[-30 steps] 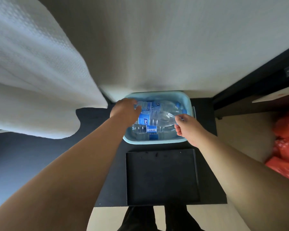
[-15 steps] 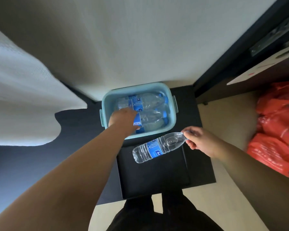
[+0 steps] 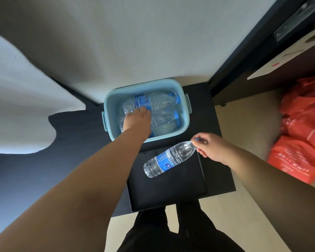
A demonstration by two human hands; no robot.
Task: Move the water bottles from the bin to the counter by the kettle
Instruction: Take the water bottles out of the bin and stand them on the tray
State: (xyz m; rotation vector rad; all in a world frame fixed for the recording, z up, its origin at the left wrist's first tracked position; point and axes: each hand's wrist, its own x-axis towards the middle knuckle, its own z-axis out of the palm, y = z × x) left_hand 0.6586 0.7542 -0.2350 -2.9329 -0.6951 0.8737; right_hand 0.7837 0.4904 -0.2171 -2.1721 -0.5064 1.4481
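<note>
Lifted clear of bin (image 3: pixel 185 122) since a second ago: bottle (image 3: pixel 168 159), pinched at cap by right grip (image 3: pixel 205 146), base slanting down-left over tray (image 3: pixel 171 190). For remaining bottles (image 3: pixel 158 101), crosswise, caps right: left grip (image 3: pixel 137 120) nearer, laid on top; hold unclear.

Bin (image 3: pixel 144 84): pale blue, plain.
Bin bottles (image 3: pixel 158 101): clear, blue caps, blue labels with white print.
Held bottle (image 3: pixel 168 159): clear, blue label with a white mark.
Tray (image 3: pixel 171 193): matt black.
Table (image 3: pixel 220 171): black.
Bags (image 3: pixel 302 124): orange-red, white print.
Cloth (image 3: pixel 16 106): white, fine waffle weave.
Wall (image 3: pixel 135 42): off-white, faintly textured.
Floor (image 3: pixel 244 124): beige.
Trousers (image 3: pixel 153 237): black.
</note>
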